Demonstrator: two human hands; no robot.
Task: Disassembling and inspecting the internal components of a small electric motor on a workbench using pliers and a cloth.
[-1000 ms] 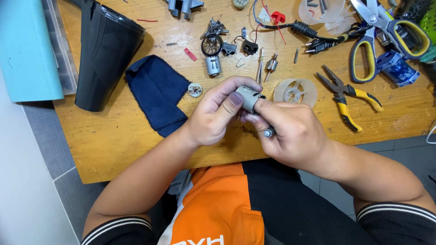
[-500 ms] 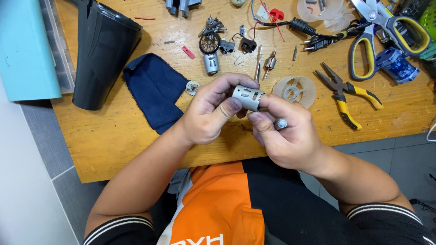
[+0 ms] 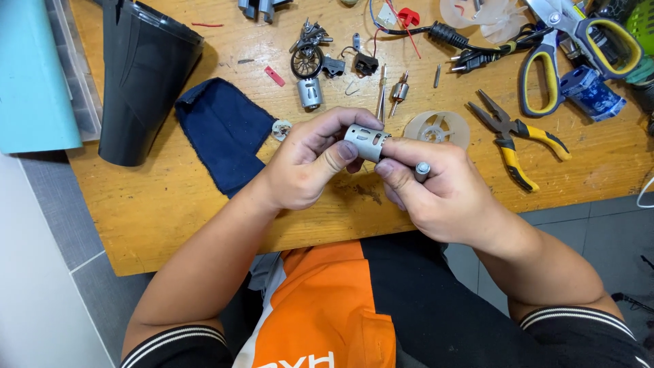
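My left hand (image 3: 310, 163) and my right hand (image 3: 439, 194) meet over the front of a wooden table (image 3: 177, 211). Between them they hold a small silver motor casing (image 3: 366, 142), a short metal cylinder with slots in its side. The left thumb and fingers pinch its left end; the right fingertips grip its right end. A small round metal tip (image 3: 422, 167) pokes out between the fingers of my right hand. Just beyond the hands lie tweezers (image 3: 381, 99) and a clear plastic fan wheel (image 3: 438, 128).
A dark blue cloth (image 3: 221, 129) and a tall black plastic housing (image 3: 139, 78) lie left. Another small motor (image 3: 310, 92), a copper-wound rotor (image 3: 399, 90), loose parts and wires sit behind. Yellow-handled pliers (image 3: 514, 136) and large scissors (image 3: 555, 51) lie right. A teal box (image 3: 34, 75) stands far left.
The motor casing has turned between my fingers and now lies more level; both hands have shifted slightly, staying in the same spot above the table edge.
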